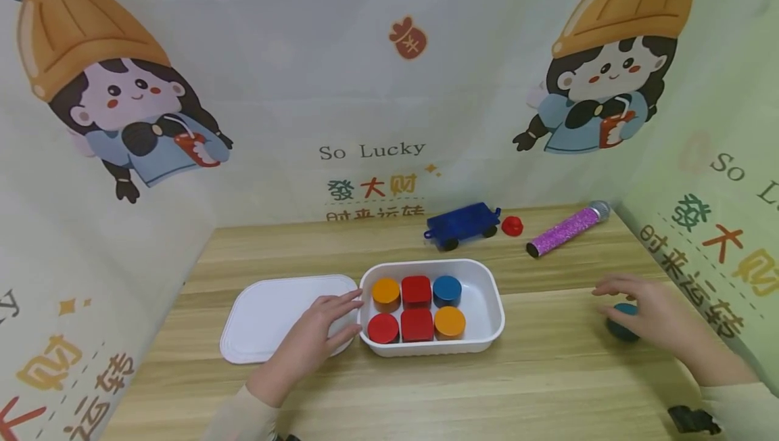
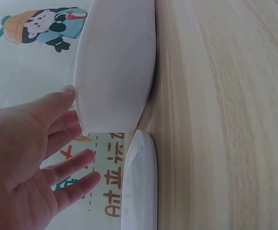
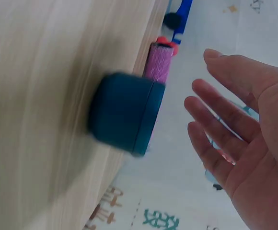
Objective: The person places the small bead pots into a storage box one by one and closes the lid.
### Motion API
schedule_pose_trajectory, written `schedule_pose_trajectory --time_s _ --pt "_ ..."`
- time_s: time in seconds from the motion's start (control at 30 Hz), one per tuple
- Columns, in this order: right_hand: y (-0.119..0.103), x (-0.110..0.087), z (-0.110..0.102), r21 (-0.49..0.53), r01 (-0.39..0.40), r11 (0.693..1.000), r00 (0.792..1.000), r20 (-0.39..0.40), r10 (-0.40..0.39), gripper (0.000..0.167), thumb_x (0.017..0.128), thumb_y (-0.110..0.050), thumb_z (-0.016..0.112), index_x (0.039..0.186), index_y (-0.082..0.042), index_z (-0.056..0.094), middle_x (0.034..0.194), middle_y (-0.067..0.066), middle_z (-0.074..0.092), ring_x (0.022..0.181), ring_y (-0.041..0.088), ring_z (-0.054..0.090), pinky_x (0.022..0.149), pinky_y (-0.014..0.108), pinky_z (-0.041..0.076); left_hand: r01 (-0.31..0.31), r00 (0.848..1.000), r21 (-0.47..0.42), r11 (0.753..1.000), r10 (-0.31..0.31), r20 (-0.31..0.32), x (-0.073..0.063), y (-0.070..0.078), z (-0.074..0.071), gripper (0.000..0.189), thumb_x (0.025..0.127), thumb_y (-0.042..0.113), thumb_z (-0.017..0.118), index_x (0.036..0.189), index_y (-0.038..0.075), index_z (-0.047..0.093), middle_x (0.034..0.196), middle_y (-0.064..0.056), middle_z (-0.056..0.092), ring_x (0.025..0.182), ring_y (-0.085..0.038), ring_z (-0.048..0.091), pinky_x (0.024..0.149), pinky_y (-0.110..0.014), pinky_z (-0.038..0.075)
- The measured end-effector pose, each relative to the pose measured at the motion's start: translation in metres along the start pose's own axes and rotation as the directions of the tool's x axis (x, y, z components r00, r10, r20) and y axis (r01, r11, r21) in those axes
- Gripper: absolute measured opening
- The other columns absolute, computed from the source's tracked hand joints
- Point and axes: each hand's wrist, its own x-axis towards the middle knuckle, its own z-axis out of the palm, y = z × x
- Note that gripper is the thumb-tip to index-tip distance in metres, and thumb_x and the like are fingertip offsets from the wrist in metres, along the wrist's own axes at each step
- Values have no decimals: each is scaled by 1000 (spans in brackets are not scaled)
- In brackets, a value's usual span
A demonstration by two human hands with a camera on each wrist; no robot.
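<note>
A white oblong container (image 1: 483,312) stands mid-table with several small lidded jars inside: orange ones (image 1: 450,321), red square ones (image 1: 416,325), a red round one (image 1: 383,327) and a blue one (image 1: 447,290). At its left end my left hand (image 1: 310,333) touches the rim, fingers mostly extended and spread. Below that hand lies a white lid (image 1: 262,316), flat on the table. On the right, my right hand (image 1: 660,316) hovers over a dark teal jar (image 3: 122,112) on the tabletop. Its fingers are relaxed and apart from the jar in the right wrist view.
Along the back edge are a blue toy wagon (image 1: 462,223), a small red object (image 1: 512,226) and a glittery pink microphone (image 1: 566,230). Printed cloth (image 1: 292,89) hangs behind and on both sides of the wooden table (image 1: 548,393).
</note>
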Motion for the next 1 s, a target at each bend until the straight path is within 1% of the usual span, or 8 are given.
schedule_pose_trajectory --time_s 0.07,0.17,0.27,0.43,0.53,0.67,0.9,1.0 --pt "4 -3 -3 -26 -19 999 1000 18 19 27 76 -11 91 100 -11 78 109 11 77 93 35 73 72 43 61 11 1000 -5 1000 -11 8 -1 0 0 46 93 24 78 135 9 69 150 1 60 126 -26 60 110 -50 50" --pt "10 -8 -7 -51 -36 998 998 43 39 28 75 -16 92 100 -11 79 108 12 76 94 36 73 70 43 60 40 999 -30 999 -39 31 -2 1 -2 46 94 26 77 136 9 68 152 2 59 128 -25 58 113 -49 49" --pt "13 -12 -11 -59 -69 996 993 89 74 32 74 -20 93 101 -10 78 110 16 75 96 39 72 69 44 60 42 999 -36 998 -40 37 -1 2 -1 46 95 26 76 136 9 68 152 2 58 128 -25 58 112 -49 49" --pt "17 -16 -18 -54 -131 990 975 174 139 39 75 -22 93 104 -4 75 114 25 71 98 44 69 75 55 59 42 999 -47 998 -40 34 -3 2 0 46 95 25 76 137 9 68 152 1 59 128 -25 58 112 -49 49" --pt "19 -17 -20 -53 -138 989 968 202 146 39 74 -24 93 103 -4 75 112 25 71 97 44 70 79 58 59 50 998 -51 997 -48 35 -3 2 0 46 95 25 75 137 9 68 152 2 59 128 -25 58 112 -49 49" --pt "22 -18 -19 -56 -128 990 966 221 137 38 73 -26 94 100 -7 76 108 18 73 94 39 71 76 52 61 49 998 -47 998 -48 37 -3 1 0 46 96 25 75 138 10 67 152 2 58 128 -25 58 112 -49 49" --pt "26 -17 -17 -56 -128 990 953 269 139 36 72 -28 93 99 -11 78 103 7 76 87 25 70 69 36 59 41 999 -33 999 -40 34 -2 0 -1 45 95 26 75 137 10 68 152 2 58 128 -24 58 112 -48 49" --pt "26 -16 -18 -56 -118 991 956 262 128 35 72 -28 94 98 -12 78 101 5 77 84 20 69 67 31 58 39 999 -23 999 -39 35 -2 0 -2 45 95 26 76 137 11 68 152 2 58 128 -24 58 112 -48 49"
